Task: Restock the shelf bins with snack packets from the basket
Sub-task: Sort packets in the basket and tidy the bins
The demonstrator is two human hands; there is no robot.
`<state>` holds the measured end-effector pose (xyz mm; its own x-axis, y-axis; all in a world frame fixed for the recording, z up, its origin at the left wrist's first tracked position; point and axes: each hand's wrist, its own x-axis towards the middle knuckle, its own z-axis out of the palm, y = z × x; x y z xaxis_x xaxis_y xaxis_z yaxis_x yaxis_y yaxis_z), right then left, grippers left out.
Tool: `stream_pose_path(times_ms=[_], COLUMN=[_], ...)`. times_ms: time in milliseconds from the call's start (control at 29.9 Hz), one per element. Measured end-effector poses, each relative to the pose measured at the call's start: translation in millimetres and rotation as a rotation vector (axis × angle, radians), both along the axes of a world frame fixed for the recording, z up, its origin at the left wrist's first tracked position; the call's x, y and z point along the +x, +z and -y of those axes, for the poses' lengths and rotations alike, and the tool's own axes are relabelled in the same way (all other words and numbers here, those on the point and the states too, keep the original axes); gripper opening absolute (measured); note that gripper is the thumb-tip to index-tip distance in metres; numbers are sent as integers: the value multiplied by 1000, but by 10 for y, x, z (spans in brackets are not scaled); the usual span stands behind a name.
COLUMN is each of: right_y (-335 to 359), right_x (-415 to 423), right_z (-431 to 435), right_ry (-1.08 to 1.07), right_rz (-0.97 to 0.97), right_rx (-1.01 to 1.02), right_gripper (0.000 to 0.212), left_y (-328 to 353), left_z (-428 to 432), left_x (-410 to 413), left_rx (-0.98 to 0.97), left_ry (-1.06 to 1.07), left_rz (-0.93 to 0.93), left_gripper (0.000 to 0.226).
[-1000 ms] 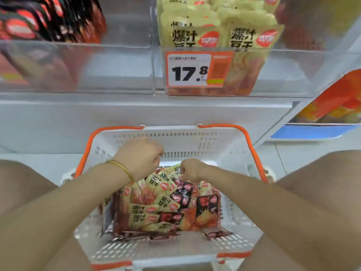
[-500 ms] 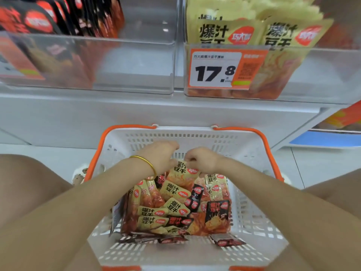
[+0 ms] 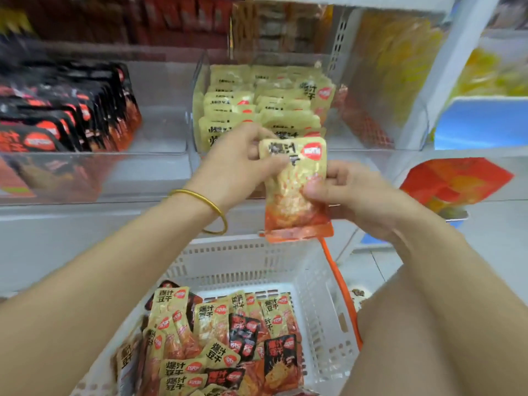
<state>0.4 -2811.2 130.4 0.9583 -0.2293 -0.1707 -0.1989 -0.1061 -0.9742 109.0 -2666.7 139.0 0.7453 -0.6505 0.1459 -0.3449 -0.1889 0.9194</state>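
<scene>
Both hands hold one yellow packet (image 3: 294,178) upright, in front of the clear bin of yellow packets (image 3: 197,121) and above the basket (image 3: 323,284). Left hand (image 3: 237,167) grip pinches the packet's upper left edge; right hand (image 3: 345,192) grip pinches its right side at mid-height, thumb on the front.

To do the step well, likely: keep the packet upright with the label facing out, lift it over the bin's front wall, and slot it at the front of the row so it stands like the others. Release one hand only once the packet is supported.

The middle bin holds rows of matching yellow packets, fairly full. The left bin (image 3: 160,132) holds black packets (image 3: 65,115), with space at its right. The basket holds a mixed pile of yellow and black packets (image 3: 217,338), so plenty remains.
</scene>
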Motion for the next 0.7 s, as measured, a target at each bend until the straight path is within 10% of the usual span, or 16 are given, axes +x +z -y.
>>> stream_pose_path(times_ms=[167, 301, 501, 701], right_y=[602, 480, 5, -29], right_x=[175, 770, 1524, 1701], right_z=[619, 1186, 1461, 1521], right_ry=[-443, -641, -452, -469], right_rz=[350, 114, -257, -239], right_rx=[-135, -654, -666, -753], right_gripper=[10, 27, 66, 50], left_y=[431, 375, 196, 207], left_z=[457, 746, 821, 806], left_x=[198, 374, 499, 469], left_rx=[107, 579, 810, 790], left_ry=[135, 46, 13, 25], left_rz=[583, 859, 784, 785], left_gripper=[31, 46, 57, 55])
